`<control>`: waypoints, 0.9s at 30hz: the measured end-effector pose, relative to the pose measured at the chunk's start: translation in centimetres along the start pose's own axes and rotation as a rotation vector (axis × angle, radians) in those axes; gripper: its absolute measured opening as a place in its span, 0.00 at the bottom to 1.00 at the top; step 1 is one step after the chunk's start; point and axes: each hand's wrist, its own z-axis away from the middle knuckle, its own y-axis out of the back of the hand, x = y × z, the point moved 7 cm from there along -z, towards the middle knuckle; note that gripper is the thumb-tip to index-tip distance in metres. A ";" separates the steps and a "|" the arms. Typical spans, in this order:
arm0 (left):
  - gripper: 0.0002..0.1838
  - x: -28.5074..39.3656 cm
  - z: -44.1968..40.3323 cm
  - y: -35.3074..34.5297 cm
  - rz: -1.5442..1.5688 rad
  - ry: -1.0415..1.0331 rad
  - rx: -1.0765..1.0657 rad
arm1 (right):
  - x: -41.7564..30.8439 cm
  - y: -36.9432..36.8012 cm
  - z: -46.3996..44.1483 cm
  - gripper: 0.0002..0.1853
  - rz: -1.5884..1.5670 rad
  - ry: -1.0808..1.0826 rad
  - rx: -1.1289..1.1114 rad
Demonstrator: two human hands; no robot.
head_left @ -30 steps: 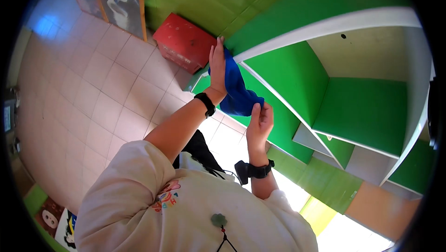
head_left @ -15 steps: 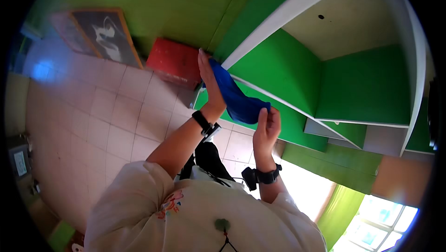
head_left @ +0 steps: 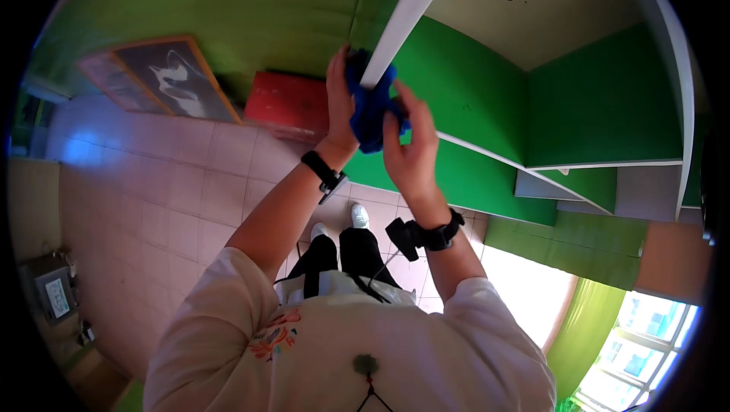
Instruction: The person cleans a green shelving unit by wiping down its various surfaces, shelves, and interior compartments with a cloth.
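A bunched blue cloth (head_left: 369, 119) is folded around the white front edge (head_left: 407, 17) of the shelf unit's side panel. My left hand (head_left: 341, 104) presses the cloth from the left, its fingers stretched up along the panel. On the other side, my right hand (head_left: 413, 142) grips the cloth between thumb and fingers. The two hands face each other across the panel edge. Part of the cloth is hidden behind the fingers. Each wrist wears a black band with a small device.
Green shelf compartments (head_left: 464, 93) with white edges rise at the right. A red box (head_left: 285, 104) stands on the tiled floor (head_left: 175, 176) left of the hands. Framed pictures (head_left: 182, 81) lean against the green wall. A window (head_left: 639, 343) is at lower right.
The cloth was stretched between both hands in front of the shelf; now it is bunched around the panel edge. Both hands moved up, and the right one came in closer to the left.
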 end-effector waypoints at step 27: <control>0.15 -21.2 34.0 3.1 -0.204 0.882 -0.474 | 16.1 3.9 29.7 0.10 -0.122 -0.900 -0.220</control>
